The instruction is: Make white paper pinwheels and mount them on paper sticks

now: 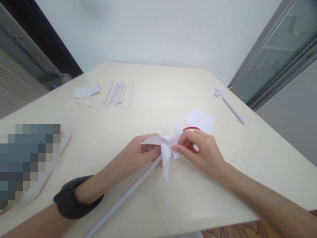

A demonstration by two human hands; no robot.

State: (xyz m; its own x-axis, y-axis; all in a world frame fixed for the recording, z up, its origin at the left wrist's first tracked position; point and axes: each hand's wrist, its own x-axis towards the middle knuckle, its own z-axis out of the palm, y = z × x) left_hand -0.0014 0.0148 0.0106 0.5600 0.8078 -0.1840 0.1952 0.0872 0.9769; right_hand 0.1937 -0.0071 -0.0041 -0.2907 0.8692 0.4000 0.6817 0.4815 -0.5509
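A white paper pinwheel [166, 158] with folded blades is held up over the near middle of the table. Its rolled paper stick [123, 198] slants down to the lower left. My left hand [146, 150] grips the pinwheel from behind, near the top of the stick; some of its fingers are hidden by the blades. At the pinwheel's centre, the thumb and fingers of my right hand [198, 147] are pinched together. Whether a small pin sits between those fingertips cannot be made out. Just behind my right hand lies a red-handled tool [191, 128], mostly covered.
Square paper sheets [201, 120] lie beyond my right hand. Another pinwheel [231, 107] rests at the right edge. Several rolled paper sticks [120, 92], a folded paper [86, 91] and small thin pieces [83, 104] lie at the back left. A pixelated item [29, 158] is at left.
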